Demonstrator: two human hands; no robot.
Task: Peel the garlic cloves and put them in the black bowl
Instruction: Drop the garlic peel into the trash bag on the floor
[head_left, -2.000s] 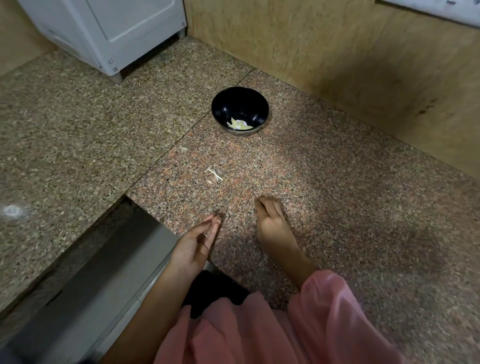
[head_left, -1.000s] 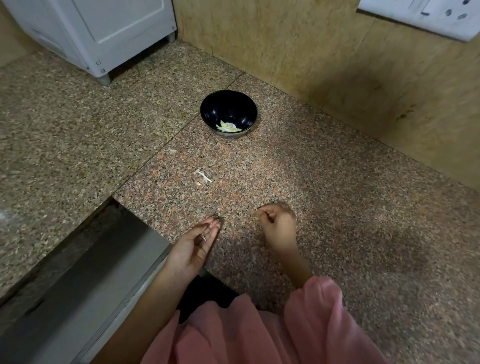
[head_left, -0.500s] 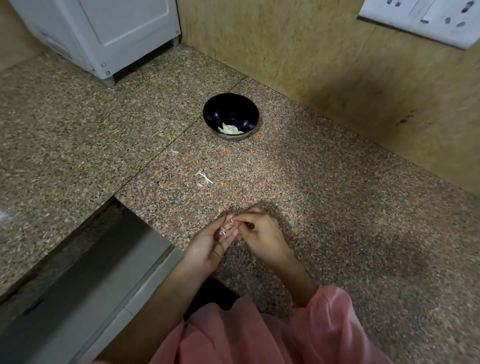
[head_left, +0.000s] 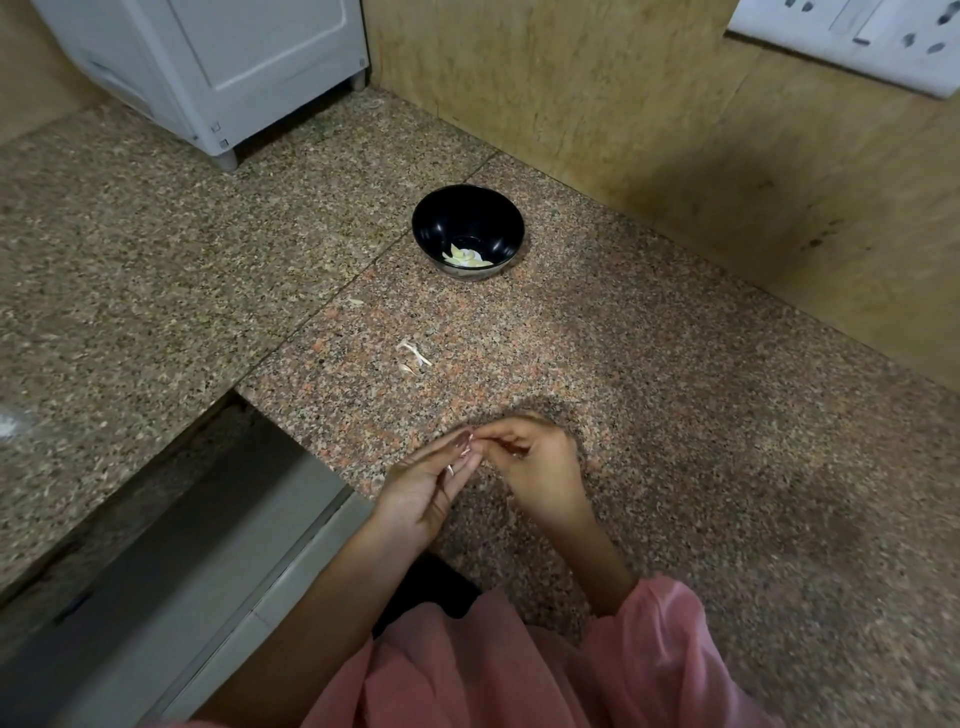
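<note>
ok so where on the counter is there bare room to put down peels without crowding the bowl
Bare granite lies right of the right hand, out to the wooden wall, and between the black bowl and that wall. The grey slab left of the seam, below the white appliance, is bare too. The strip between bowl and hands already holds peel scraps.

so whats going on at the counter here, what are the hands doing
A person is peeling garlic over a granite counter. The left hand and right hand meet fingertip to fingertip, pinching something small between them; it is too small to make out clearly. A black bowl further back holds a few pale peeled cloves. Scraps of garlic skin lie on the counter between the bowl and the hands.
</note>
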